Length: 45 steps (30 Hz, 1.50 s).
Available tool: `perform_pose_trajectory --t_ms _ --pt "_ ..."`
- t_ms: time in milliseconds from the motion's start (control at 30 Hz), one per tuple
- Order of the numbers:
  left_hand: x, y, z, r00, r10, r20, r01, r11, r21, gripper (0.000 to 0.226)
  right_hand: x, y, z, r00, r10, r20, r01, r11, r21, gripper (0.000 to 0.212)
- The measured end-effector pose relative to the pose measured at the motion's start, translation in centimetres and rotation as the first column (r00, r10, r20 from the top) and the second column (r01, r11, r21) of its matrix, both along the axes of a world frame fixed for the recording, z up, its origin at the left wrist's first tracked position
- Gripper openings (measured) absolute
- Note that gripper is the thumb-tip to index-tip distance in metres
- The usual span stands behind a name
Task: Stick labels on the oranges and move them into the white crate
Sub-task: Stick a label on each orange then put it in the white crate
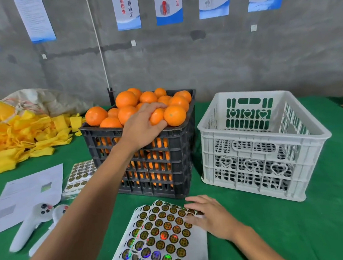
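We reach for an orange while the other hand steadies the labels.

Near the table's front edge our right hand (209, 215) lies flat-fingered on the label sheet (160, 239), thin and floppy, best peeled at a sticker's rim. Farther back our left hand (143, 126) cups an orange (156, 116) atop the heaped black crate (145, 150); it looks firm, light, roll-prone. The white crate (258, 143) stands just beside it.

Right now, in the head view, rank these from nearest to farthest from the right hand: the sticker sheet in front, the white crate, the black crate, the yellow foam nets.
1. Sticker sheet: under the right hand, whose fingers rest on it.
2. White crate and black crate: right behind and left behind the hand, too close to call.
3. Yellow foam nets: far left.
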State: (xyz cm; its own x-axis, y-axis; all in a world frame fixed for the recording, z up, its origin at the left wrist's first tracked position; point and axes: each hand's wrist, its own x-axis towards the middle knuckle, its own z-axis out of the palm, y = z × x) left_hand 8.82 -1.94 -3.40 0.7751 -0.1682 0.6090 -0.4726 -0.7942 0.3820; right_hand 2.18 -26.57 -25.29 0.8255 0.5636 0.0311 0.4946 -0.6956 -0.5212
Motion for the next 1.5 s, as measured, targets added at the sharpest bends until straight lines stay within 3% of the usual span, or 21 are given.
perform_pose_trajectory --t_ms 200,333,433,567,667,767,867,1000,1067,1133,1233,1367,1433,1500 --pt "0.2 0.1 -0.8 0.998 0.003 0.056 -0.003 1.0 -0.013 0.05 -0.5 -1.3 -0.1 0.997 -0.063 0.037 0.061 0.997 0.054 0.045" --pt "0.2 0.4 -1.2 0.992 -0.026 0.121 0.032 0.998 -0.049 0.049 -1.0 -1.2 0.0 0.991 -0.128 -0.021 0.13 0.982 0.136 0.055" --pt "0.5 0.7 -1.2 0.99 -0.077 0.118 0.094 0.985 -0.147 0.047 -1.4 -1.0 0.3 0.986 -0.142 -0.083 0.15 0.983 0.108 0.073" --pt "-0.2 0.3 -0.3 0.984 -0.147 0.099 0.174 0.909 -0.378 0.048 -1.3 -1.1 0.2 0.98 -0.15 -0.13 0.168 0.975 0.146 0.051" --pt "-2.0 -0.4 -0.4 0.976 -0.152 0.159 0.209 0.865 -0.456 0.047 -1.2 -0.9 0.8 0.983 -0.169 -0.079 0.171 0.985 0.024 0.064" --pt "-4.1 -1.6 -1.8 0.957 -0.184 0.226 0.272 0.84 -0.47 0.048 -1.0 -1.1 1.2 0.977 -0.2 0.076 0.209 0.968 -0.136 0.082" --pt "-5.3 -3.0 -3.6 0.944 -0.197 0.266 0.304 0.832 -0.464 0.049 -0.8 -1.1 1.4 0.978 -0.184 0.1 0.201 0.959 -0.201 0.079" --pt "-6.3 -4.9 -6.2 0.91 -0.178 0.375 0.33 0.858 -0.394 0.05 -0.9 -1.1 1.5 0.978 -0.206 0.04 0.209 0.971 -0.118 0.063" --pt "-6.7 -5.5 -7.9 0.88 -0.246 0.407 0.376 0.884 -0.279 0.052 -0.9 -1.9 2.0 0.971 -0.232 -0.056 0.233 0.972 0.02 0.043" --pt "-6.7 -5.8 -9.8 0.855 -0.396 0.336 0.464 0.873 -0.152 0.053 -0.7 -3.4 2.9 0.941 -0.252 -0.224 0.306 0.918 0.253 0.027" --pt "-6.5 -6.9 -12.8 0.847 -0.524 0.089 0.532 0.836 -0.132 0.051 -0.5 -5.9 3.9 0.876 -0.305 -0.374 0.463 0.749 0.474 0.024" --pt "-5.7 -8.8 -17.4 0.831 -0.541 -0.127 0.519 0.837 -0.171 0.043 -0.4 -7.1 3.1 0.8 -0.325 -0.504 0.59 0.578 0.564 0.024" --pt "-5.4 -9.4 -19.6 0.825 -0.52 -0.221 0.475 0.85 -0.228 0.042 -0.1 -7.8 2.9 0.816 -0.272 -0.51 0.566 0.558 0.607 0.019" --pt "-5.0 -9.7 -20.9 0.827 -0.479 -0.294 0.42 0.874 -0.243 0.043 0.3 -8.9 3.0 0.822 -0.164 -0.546 0.526 0.587 0.616 0.034"
